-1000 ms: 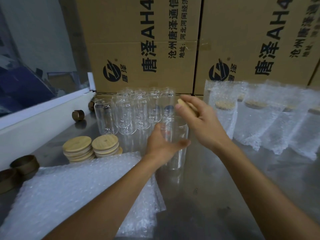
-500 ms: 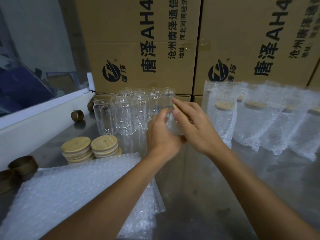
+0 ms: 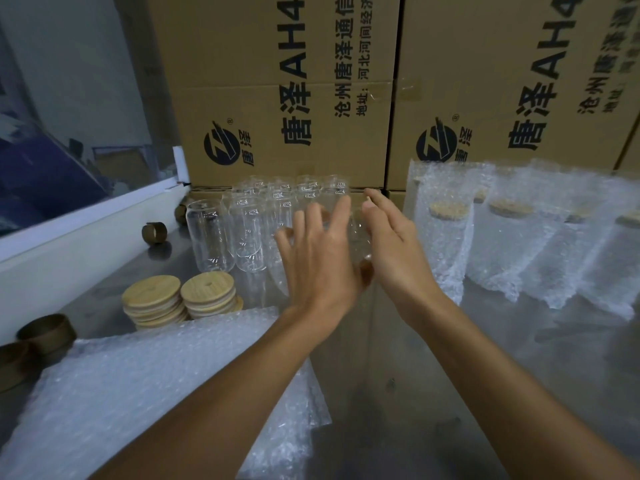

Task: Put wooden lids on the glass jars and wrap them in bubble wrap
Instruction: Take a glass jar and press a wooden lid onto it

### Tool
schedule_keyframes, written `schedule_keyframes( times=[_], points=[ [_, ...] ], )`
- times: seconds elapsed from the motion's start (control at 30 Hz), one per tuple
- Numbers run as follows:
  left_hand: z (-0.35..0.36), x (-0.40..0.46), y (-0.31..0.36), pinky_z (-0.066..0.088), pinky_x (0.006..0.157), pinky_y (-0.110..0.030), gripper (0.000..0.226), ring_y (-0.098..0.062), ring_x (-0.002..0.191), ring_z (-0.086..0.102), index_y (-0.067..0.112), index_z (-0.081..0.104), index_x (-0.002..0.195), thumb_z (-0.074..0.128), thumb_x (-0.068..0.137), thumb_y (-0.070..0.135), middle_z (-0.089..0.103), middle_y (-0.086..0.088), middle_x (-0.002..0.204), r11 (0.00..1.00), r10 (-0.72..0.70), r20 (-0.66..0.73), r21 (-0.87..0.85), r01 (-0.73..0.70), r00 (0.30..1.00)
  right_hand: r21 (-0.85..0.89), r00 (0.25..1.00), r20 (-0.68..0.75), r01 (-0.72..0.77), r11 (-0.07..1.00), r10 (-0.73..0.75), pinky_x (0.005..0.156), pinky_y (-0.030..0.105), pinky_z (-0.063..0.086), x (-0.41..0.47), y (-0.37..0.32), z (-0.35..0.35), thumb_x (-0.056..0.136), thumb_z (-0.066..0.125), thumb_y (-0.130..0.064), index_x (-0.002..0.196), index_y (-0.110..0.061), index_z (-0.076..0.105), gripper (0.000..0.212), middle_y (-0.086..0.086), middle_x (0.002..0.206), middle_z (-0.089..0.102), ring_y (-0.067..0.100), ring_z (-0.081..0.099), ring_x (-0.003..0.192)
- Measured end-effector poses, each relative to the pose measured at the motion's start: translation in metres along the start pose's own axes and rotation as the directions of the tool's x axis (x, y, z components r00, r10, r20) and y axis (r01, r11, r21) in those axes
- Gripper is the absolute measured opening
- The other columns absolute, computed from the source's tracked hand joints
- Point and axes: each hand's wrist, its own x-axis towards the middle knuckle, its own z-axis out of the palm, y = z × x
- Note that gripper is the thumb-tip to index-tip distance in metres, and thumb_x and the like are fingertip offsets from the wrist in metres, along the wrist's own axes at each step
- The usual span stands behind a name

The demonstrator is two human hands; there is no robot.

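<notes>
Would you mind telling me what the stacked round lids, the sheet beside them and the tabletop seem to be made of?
The stacked lids look like pale bamboo or wood, matte, with visible grain. The sheet is clear bubble wrap, judging by its rows of small air pockets. The tabletop seems to be brushed stainless steel, grey with dull, blurred reflections.

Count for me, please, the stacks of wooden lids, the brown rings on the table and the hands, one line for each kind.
Stacks of wooden lids: 2
Brown rings: 3 in plain view; one more brown thing behind the glass jars is too hidden to tell
Hands: 2, left and right
Total: 7
</notes>
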Motion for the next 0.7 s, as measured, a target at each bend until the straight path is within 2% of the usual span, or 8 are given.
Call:
schedule_keyframes(
  times=[0.1, 0.17, 0.27, 0.33, 0.43, 0.5, 0.6, 0.7],
  points=[
    [-0.005, 0.005, 0.003, 0.030, 0.088, -0.035, 0.080, -0.021, 0.113, 0.044, 0.032, 0.047, 0.139, 0.067, 0.062, 0.032, 0.052, 0.003, 0.118, 0.980, -0.082, 0.129, -0.168, 0.103, 0.988, -0.072, 0.998, -0.016, 0.057, 0.996, -0.058, 0.118, 0.041, 0.035, 0.001, -0.003, -0.004, 0.106, 0.041, -0.032, 0.144, -0.030, 0.052, 0.040, -0.004, 0.140, 0.053, 0.008, 0.044, 0.135],
    [-0.009, 0.010, 0.006, 0.038, 0.093, -0.038, 0.082, -0.020, 0.115, 0.048, 0.035, 0.048, 0.138, 0.062, 0.058, 0.038, 0.052, 0.006, 0.116, 0.937, -0.130, 0.207, -0.295, 0.189, 0.970, -0.114, 0.994, -0.005, 0.107, 0.988, -0.108, 0.115, 0.039, 0.038, 0.002, -0.004, -0.008, 0.104, 0.044, -0.035, 0.142, -0.032, 0.055, 0.039, -0.005, 0.138, 0.052, 0.004, 0.047, 0.128],
    [-0.011, 0.013, 0.004, 0.048, 0.096, -0.046, 0.077, -0.018, 0.114, 0.054, 0.039, 0.052, 0.130, 0.070, 0.055, 0.041, 0.055, 0.010, 0.114, 0.869, -0.158, 0.277, -0.416, 0.267, 0.948, -0.104, 0.989, 0.005, 0.144, 0.984, -0.145, 0.112, 0.036, 0.043, 0.003, -0.005, -0.011, 0.100, 0.053, -0.041, 0.141, -0.032, 0.057, 0.042, -0.007, 0.137, 0.055, 0.001, 0.052, 0.125],
    [-0.011, 0.014, 0.003, 0.051, 0.096, -0.038, 0.075, -0.013, 0.117, 0.056, 0.040, 0.055, 0.125, 0.076, 0.053, 0.038, 0.059, 0.012, 0.118, 0.793, -0.187, 0.326, -0.507, 0.338, 0.927, -0.018, 0.993, -0.013, 0.120, 0.993, -0.121, 0.106, 0.031, 0.048, 0.002, -0.003, -0.011, 0.095, 0.064, -0.044, 0.144, -0.029, 0.053, 0.052, -0.010, 0.134, 0.059, -0.001, 0.058, 0.120],
    [-0.009, 0.013, 0.003, 0.049, 0.076, -0.008, 0.060, 0.010, 0.100, 0.060, 0.039, 0.060, 0.110, 0.079, 0.054, 0.031, 0.066, 0.019, 0.104, 0.661, -0.247, 0.339, -0.626, 0.413, 0.908, 0.144, 0.998, 0.048, 0.022, 0.989, -0.029, 0.092, 0.016, 0.052, 0.002, 0.002, -0.008, 0.084, 0.077, -0.045, 0.149, -0.027, 0.041, 0.076, -0.015, 0.124, 0.063, -0.010, 0.062, 0.108],
    [-0.008, 0.015, 0.002, 0.053, 0.081, -0.013, 0.055, 0.006, 0.098, 0.063, 0.032, 0.062, 0.112, 0.082, 0.062, 0.018, 0.069, 0.015, 0.104, 0.606, -0.262, 0.359, -0.661, 0.442, 0.896, 0.222, 0.994, 0.106, -0.047, 0.974, 0.024, 0.092, 0.021, 0.053, 0.003, 0.007, -0.005, 0.078, 0.079, -0.044, 0.147, -0.021, 0.041, 0.081, -0.007, 0.124, 0.067, -0.003, 0.066, 0.109],
    [-0.011, 0.015, -0.001, 0.054, 0.096, -0.032, 0.062, -0.008, 0.107, 0.064, 0.023, 0.059, 0.125, 0.084, 0.069, 0.011, 0.069, 0.007, 0.114, 0.643, -0.225, 0.425, -0.612, 0.462, 0.877, 0.225, 0.993, 0.102, -0.075, 0.972, 0.054, 0.093, 0.025, 0.054, 0.007, 0.010, -0.006, 0.081, 0.082, -0.035, 0.134, -0.018, 0.053, 0.062, -0.003, 0.120, 0.071, 0.005, 0.068, 0.109],
    [-0.023, 0.017, -0.003, 0.047, 0.096, -0.025, 0.080, -0.009, 0.116, 0.057, 0.026, 0.047, 0.139, 0.087, 0.070, 0.022, 0.059, 0.010, 0.127, 0.722, -0.133, 0.495, -0.545, 0.426, 0.858, 0.198, 0.993, 0.091, -0.089, 0.976, 0.072, 0.087, 0.025, 0.054, 0.012, 0.013, -0.013, 0.082, 0.083, -0.033, 0.120, -0.018, 0.063, 0.045, -0.003, 0.110, 0.075, 0.007, 0.071, 0.102]
  ],
)
